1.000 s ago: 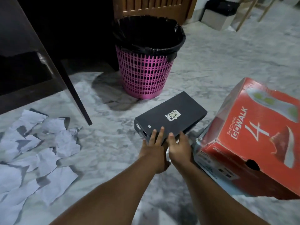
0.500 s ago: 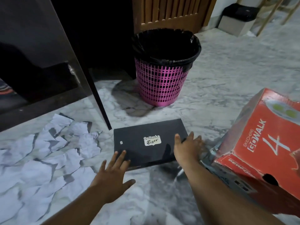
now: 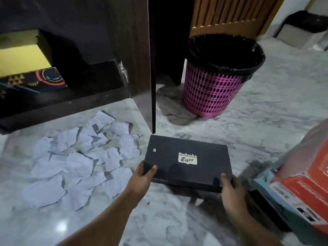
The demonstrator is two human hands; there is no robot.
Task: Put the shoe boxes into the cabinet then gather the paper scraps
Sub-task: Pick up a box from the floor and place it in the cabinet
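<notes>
A: What's new w/ the black shoe box?

B: Left hand has come onto its near-left corner, right hand near-right; fingers curled round it. Box on floor by cabinet. Lift's next, prob.

A dark wooden cabinet door stands open, its thin edge reaching down to the floor just beyond the far left corner of the flat black cardboard shoe box. Left of that door the dark cabinet opening shows free space beside a yellow box stacked on a patterned dark box. Torn white paper scraps cover the marble floor before the opening. Right of the door, bare floor runs to a pink plastic mesh bin with a black liner. A red shoe box on a pale blue box crowds the right side.
</notes>
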